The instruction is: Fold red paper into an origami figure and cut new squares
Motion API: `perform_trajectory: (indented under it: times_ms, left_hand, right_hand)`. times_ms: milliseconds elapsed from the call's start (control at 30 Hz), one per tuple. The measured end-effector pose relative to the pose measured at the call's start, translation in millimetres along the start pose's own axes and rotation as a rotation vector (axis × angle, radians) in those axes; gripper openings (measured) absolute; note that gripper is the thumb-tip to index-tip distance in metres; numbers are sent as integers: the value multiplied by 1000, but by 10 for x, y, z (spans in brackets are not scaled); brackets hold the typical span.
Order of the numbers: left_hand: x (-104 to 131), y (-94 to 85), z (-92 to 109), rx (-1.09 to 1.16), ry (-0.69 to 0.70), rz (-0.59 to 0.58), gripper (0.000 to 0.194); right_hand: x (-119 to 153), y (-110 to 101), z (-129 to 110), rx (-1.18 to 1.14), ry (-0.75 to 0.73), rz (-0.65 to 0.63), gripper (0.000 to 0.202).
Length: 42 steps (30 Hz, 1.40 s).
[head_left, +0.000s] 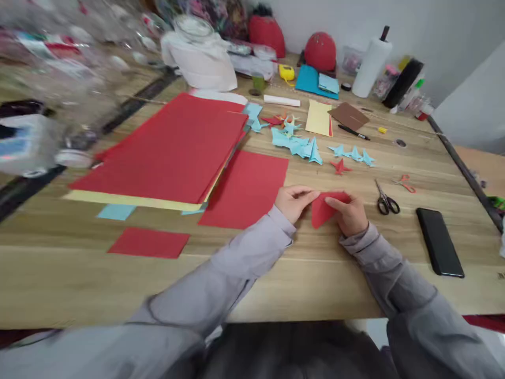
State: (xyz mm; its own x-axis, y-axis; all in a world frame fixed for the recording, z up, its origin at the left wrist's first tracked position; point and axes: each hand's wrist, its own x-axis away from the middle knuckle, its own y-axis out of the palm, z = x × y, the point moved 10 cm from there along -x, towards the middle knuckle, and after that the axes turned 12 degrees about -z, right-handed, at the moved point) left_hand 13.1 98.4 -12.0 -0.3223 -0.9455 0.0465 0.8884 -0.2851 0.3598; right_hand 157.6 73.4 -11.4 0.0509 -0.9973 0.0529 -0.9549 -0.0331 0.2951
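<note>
A small piece of red paper [322, 211], with slanted edges as if folded, is held up between both my hands over the table. My left hand [292, 202] pinches its upper left corner between thumb and fingers. On the other side my right hand [351, 213] grips it, thumb across the front and fingers behind, so part of the paper is hidden. Just left of my hands lies a larger red sheet [248, 187], partly under a stack of red sheets [165, 150]. Beyond my hands sits a red folded paper star shape [340, 167].
Scissors [384, 200], smaller orange-handled scissors [405, 183] and a black phone [440, 242] lie to the right. Several light-blue folded paper shapes [300, 145] are farther back. A red paper rectangle [150, 243] lies front left. Clear plastic bottles [79, 79] crowd the left.
</note>
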Motion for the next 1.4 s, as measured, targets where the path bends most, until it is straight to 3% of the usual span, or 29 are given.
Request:
perform_trajectory:
  times_ms: [167,400,567,800,1167,1400]
  left_hand:
    - [13,9,-1,1,-2,-12,43]
    - [6,106,129,-95,83,-121,43]
    - [46,83,213,-182,132,-80,35]
    - [75,144,307,-287,233,-127,28]
    - [50,165,334,-242,306,-193,22]
    - [80,202,390,-370,349,-208,22]
  right_hand:
    - [8,9,-53,-10,-13,22,24]
    - [15,51,-6,-168,66,23,26]
    - [8,75,-21,-145,60,-26,28]
    - [-15,53,-27,-92,63,-63,31]
    - [-36,100,-17,-96,84,-145,27]
    - [-33,64,-4,-92,113,-107,30]
